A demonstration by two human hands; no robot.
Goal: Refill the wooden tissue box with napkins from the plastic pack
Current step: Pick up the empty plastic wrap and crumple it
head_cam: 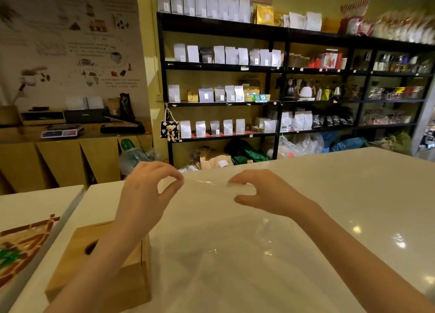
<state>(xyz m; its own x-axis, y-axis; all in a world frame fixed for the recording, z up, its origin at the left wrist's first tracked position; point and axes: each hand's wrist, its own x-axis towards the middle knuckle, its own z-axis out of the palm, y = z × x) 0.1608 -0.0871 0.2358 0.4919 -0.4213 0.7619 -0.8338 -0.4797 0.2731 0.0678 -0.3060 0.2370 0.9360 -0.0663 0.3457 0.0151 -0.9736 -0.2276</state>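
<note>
A clear plastic pack (211, 237) hangs stretched in front of me over the white counter, its top edge held between both hands. My left hand (150, 190) pinches the pack's left top corner with thumb and finger. My right hand (261, 192) grips the right top corner. The film is blurred and see-through; I cannot tell whether napkins are inside. The wooden tissue box (110, 265) stands on the counter at the lower left, partly behind my left forearm, with an oval slot in its top.
The white counter (341, 195) stretches ahead and to the right. A printed board (23, 246) lies on a second white surface at the far left. Black shelves (282, 100) with bags and kettles stand behind the counter, with sacks on the floor below.
</note>
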